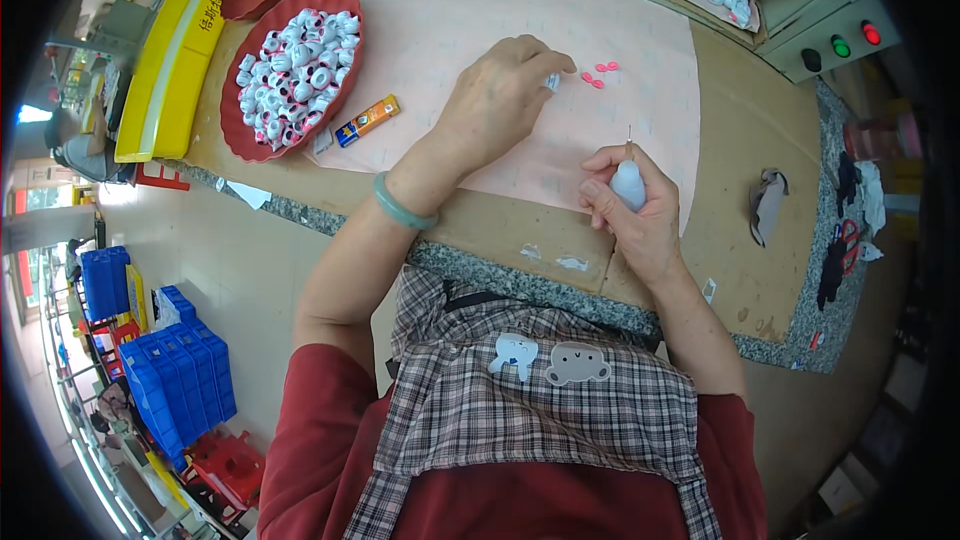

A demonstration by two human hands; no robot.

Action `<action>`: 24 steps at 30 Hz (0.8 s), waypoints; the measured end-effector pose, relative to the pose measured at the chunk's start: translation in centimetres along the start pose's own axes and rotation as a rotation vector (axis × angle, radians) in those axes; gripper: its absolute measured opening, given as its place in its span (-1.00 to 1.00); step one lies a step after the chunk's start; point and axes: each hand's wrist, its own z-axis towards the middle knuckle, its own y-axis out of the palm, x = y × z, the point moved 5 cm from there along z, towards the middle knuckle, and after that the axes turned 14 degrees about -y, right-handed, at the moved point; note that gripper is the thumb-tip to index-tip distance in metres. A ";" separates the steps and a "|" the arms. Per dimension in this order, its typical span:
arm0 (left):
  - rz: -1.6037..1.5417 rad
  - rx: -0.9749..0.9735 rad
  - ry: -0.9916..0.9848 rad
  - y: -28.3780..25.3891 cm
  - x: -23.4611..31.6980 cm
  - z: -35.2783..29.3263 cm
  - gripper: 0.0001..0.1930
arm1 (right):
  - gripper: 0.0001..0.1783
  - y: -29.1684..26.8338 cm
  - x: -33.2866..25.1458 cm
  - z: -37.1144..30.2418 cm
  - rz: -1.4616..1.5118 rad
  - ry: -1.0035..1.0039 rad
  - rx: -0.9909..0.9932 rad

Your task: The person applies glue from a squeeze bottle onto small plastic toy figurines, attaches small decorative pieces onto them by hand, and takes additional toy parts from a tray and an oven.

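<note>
Left hand (500,95): fingertips closed on a small white piece (552,83), upper centre of the frame; exact pinch partly hidden.
Right hand (648,220): wrapped around a pale squeeze bottle (628,186), right of centre; thin needle tip (630,132) pointing toward the top of the frame, apart from the white piece.
Pink bits (594,83): loose on the pale pink sheet (420,30), just right of the left hand, untouched.
Red bowl (236,137): upper left of the frame, heaped with white-and-pink pieces (298,75).
Small box (368,121): orange and blue, lying just right of the bowl.
Step in hand: apparently positioning a single piece, bottle at the ready; contents impossible to tell.
Next move: judged to call for a steady hold on the piece, a careful tilt of the needle tip and, for any dispensing, only a light squeeze.
</note>
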 end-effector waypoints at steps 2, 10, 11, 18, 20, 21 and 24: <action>-0.312 -0.103 -0.208 -0.8 -0.1 -0.6 -0.70 | -0.80 -0.7 -0.2 0.1 -0.009 -0.017 0.013; -1.634 -0.314 -0.678 0.1 -0.5 -6.1 -0.66 | -0.74 -1.8 -1.5 0.5 0.196 -0.079 0.039; -1.641 -0.308 -0.680 0.3 -0.5 -6.5 -0.66 | -0.73 -1.9 -1.7 0.5 0.175 -0.107 0.038; -1.788 -0.326 -0.610 1.4 0.2 -7.8 -0.67 | -0.66 -3.4 -2.6 0.5 -0.003 -0.255 0.114; -1.778 -0.305 -0.633 1.7 0.6 -8.0 -0.67 | -0.65 -3.6 -3.0 0.3 -0.015 -0.283 0.136; -1.762 -0.288 -0.656 1.8 0.8 -8.1 -0.67 | -0.64 -3.6 -3.2 0.2 -0.005 -0.309 0.168; -1.732 -0.271 -0.674 2.1 0.8 -8.3 -0.67 | -0.64 -3.4 -3.8 0.0 0.009 -0.356 0.233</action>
